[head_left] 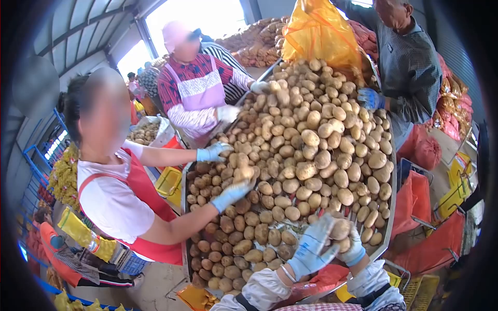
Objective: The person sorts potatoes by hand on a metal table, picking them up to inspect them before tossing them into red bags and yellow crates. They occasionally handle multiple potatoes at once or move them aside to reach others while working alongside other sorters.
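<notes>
Both my hands wear pale blue gloves and are low in the view, above the near end of a sorting table (392, 199) heaped with potatoes (306, 171). My left hand (310, 250) has its fingers stretched upward and its thumb apart, cupped against the left side of two potatoes (341, 229). From the other side, my right hand (354, 250) closes round the same potatoes, its fingers partly hidden behind them. One potato sits above the other between my palms. Under the hands, a red sack (324, 280) hangs at the table's near edge.
A co-worker in a red apron (155, 207) reaches over the potatoes from the left with both gloved hands. Beyond, another person in a purple apron (199, 90) handles potatoes. At the far right a person in grey (407, 67) stands beside a yellow mesh sack (321, 36). Red sacks (415, 202) hang at right.
</notes>
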Motion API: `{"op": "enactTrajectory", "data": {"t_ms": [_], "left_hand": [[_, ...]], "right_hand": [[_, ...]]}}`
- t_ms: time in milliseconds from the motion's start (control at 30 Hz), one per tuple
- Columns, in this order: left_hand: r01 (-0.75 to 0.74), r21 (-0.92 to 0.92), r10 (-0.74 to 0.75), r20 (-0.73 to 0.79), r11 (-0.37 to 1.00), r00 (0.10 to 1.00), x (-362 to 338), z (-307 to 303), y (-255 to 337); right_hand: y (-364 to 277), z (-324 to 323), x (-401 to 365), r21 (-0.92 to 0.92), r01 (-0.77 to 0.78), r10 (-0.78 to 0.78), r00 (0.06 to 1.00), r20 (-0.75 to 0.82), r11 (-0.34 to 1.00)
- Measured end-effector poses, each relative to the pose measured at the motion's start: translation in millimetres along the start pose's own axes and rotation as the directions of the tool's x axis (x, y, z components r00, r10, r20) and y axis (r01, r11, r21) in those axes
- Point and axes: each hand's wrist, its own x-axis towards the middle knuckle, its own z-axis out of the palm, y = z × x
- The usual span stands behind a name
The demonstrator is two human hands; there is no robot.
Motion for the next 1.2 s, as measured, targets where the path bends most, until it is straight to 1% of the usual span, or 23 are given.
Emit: {"op": "enactTrajectory", "data": {"t_ms": [100,167,233,267,300,333,367,400,433,633,667,733,767,800,833,867,900,967,1000,1100,1133,1167,1200], "left_hand": [[-0.048,0.143,0.052,-0.024,0.988,0.998,13.4,-14.1,2.7],[0.310,0.576,-0.389,0.015,0.756,0.921,8.0,-43.2,-16.8],[0.235,0.732,-0.261,-0.081,0.640,0.962,-41.6,-58.0,-61.5],[0.267,0.745,-0.481,0.082,0.611,0.873,-70.5,-65.9,-78.4],[0.194,0.717,-0.381,0.107,0.670,0.918,-92.6,-67.8,-89.0],[0.155,0.812,-0.377,0.085,0.563,0.922,-106.5,-65.3,-84.9],[0.224,0.770,-0.503,0.142,0.598,0.852,-100.4,-69.3,-73.3],[0.147,0.825,-0.394,0.098,0.546,0.914,-119.5,-62.8,-85.4],[0.101,0.821,-0.340,0.118,0.562,0.933,-135.4,-63.8,-101.3],[0.176,0.811,-0.450,0.117,0.558,0.885,-111.1,-65.7,-79.7],[0.175,0.818,-0.455,0.116,0.548,0.883,-109.7,-65.0,-78.6],[0.227,0.800,-0.487,0.093,0.556,0.868,-110.0,-61.1,-86.0],[0.277,0.782,-0.515,0.064,0.558,0.855,-111.6,-63.0,-83.5],[0.271,0.762,-0.469,0.048,0.589,0.882,-122.4,-64.1,-93.3],[0.324,0.753,-0.531,0.040,0.573,0.846,-120.9,-64.1,-93.1],[0.313,0.759,-0.520,0.041,0.572,0.853,-121.4,-64.5,-94.4],[0.296,0.761,-0.507,0.050,0.578,0.861,-121.6,-64.7,-94.2],[0.321,0.765,-0.523,0.025,0.558,0.852,-116.3,-63.5,-88.3],[0.317,0.756,-0.525,0.041,0.572,0.850,-114.4,-64.8,-87.5],[0.324,0.734,-0.493,0.016,0.596,0.870,-116.4,-65.3,-89.8],[0.333,0.734,-0.499,0.010,0.592,0.866,-116.8,-65.3,-90.0],[0.322,0.738,-0.487,0.010,0.592,0.873,-115.6,-65.5,-91.0],[0.312,0.743,-0.478,0.012,0.592,0.878,-113.8,-66.0,-91.9]], "right_hand": [[-15.4,-14.7,-23.1,0.334,-0.006,0.048,0.992,-0.117,0.943],[-28.1,-24.7,-44.2,0.203,0.080,-0.041,0.981,-0.188,0.976],[-42.6,-53.8,-78.1,0.045,0.102,-0.096,0.990,-0.107,0.994],[-45.0,-71.1,-97.5,-0.278,0.156,-0.207,0.965,-0.164,0.948],[-51.1,-68.4,-111.8,-0.541,0.193,-0.265,0.963,-0.056,0.818],[-59.0,-26.4,-125.6,-0.073,0.172,-0.183,0.968,-0.173,0.982],[-57.0,-31.8,-145.0,0.067,0.151,-0.124,0.945,-0.303,0.986],[-58.0,-36.0,-164.0,0.102,0.186,-0.127,0.898,-0.421,0.977],[-49.6,-52.1,-181.3,0.224,0.263,-0.169,0.916,-0.365,0.938],[-65.4,-67.8,-207.0,0.218,0.403,-0.263,0.838,-0.479,0.889],[-85.2,-69.1,-199.3,0.212,0.412,-0.307,0.864,-0.398,0.886],[-135.3,-65.6,-167.3,-0.037,0.630,-0.522,0.609,-0.597,0.776],[-183.9,-76.9,-160.6,0.467,0.400,-0.417,0.906,-0.073,0.789],[-236.2,-106.1,-150.8,0.083,0.499,-0.505,0.860,0.072,0.862],[-283.5,-120.4,-145.7,-0.106,0.688,-0.676,0.653,-0.341,0.718],[-337.0,-116.5,-132.3,-0.049,0.775,-0.743,0.583,-0.329,0.630],[-389.6,-133.3,-129.5,-0.253,0.780,-0.820,0.551,-0.158,0.572],[-444.5,-125.4,-107.5,-0.353,0.788,-0.814,0.298,-0.498,0.504],[-435.3,-114.9,-91.6,-0.340,0.786,-0.810,0.319,-0.492,0.516],[-352.0,-68.2,-40.8,-0.415,0.596,-0.693,0.710,-0.128,0.687],[-323.9,-105.4,-27.0,-0.380,0.458,-0.567,0.783,-0.255,0.804],[-251.1,-30.7,-13.7,-0.632,0.323,-0.596,0.753,-0.280,0.704],[-219.7,-52.8,-21.0,-0.937,0.043,-0.504,0.851,-0.147,0.346]]}}
